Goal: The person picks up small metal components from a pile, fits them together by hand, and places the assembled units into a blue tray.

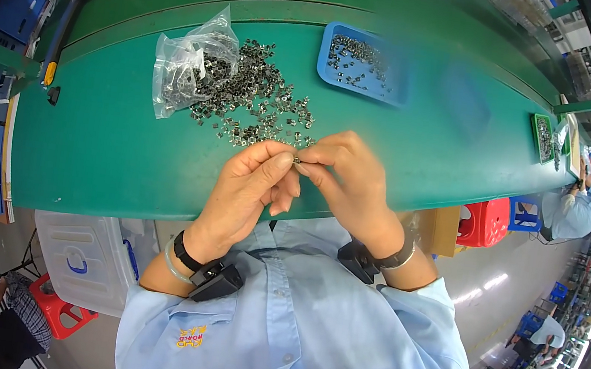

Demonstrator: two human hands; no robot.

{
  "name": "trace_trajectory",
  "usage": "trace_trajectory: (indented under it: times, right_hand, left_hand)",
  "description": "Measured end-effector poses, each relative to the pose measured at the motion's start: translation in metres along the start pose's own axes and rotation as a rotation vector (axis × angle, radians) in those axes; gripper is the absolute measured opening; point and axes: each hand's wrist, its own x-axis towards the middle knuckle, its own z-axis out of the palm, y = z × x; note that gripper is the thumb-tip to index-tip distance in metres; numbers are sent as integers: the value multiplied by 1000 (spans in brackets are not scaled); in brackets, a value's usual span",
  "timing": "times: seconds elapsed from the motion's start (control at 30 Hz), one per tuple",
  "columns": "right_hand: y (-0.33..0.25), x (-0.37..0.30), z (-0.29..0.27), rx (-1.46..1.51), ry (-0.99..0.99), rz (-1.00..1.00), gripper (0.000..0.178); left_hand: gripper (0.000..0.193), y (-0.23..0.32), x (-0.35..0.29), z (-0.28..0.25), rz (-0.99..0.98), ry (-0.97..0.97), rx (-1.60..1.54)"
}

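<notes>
Both my hands meet in front of my chest, over the near part of the green table. Thumb and forefinger of my left hand [255, 179] pinch a tiny metal part [296, 160], dark and shiny. From the other side, the fingertips of my right hand [344, 180] close on the same piece, mostly covering it. Just beyond my fingers spreads a loose pile of small metal parts [263, 91]. A clear plastic bag [176, 72] lies at the pile's left, with more of these parts in and around its mouth.
A blue tray [329, 73] holding small metal parts sits at the far middle of the green table [105, 159]. Farther right stands a green tray [542, 139]. A lidded plastic bin [88, 258] and red stools [486, 223] are below the table edge. Other people sit farther off.
</notes>
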Motion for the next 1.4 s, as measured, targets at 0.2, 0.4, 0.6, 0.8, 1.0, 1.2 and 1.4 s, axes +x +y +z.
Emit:
trace_trajectory:
  times: [0.2, 0.4, 0.6, 0.8, 1.0, 1.2, 1.4]
  right_hand:
    - [-2, -4, 1, 20, 18, 7, 22]
    - [-3, -8, 1, 53, 23, 25, 20]
    - [-1, -15, 5, 212, 34, 129, 18]
    - [8, -13, 1, -44, -3, -22, 19]
    - [4, -9, -1, 37, 27, -6, 18]
    - [-1, -13, 4, 256, 54, 71, 16]
    - [0, -12, -1, 224, 28, -7, 16]
  left_hand:
    - [17, 0, 1, -1, -12, -23, -38]
    - [15, -5, 5, -3, -1, -64, -75]
    - [15, -10, 6, -5, 30, -87, -95]
    - [14, -1, 4, 1, 56, 58, 246]
    - [14, 9, -1, 7, 29, 11, 104]
    - [14, -4, -1, -2, -42, -169, -269]
    - [13, -2, -1, -2, -48, -178, -224]
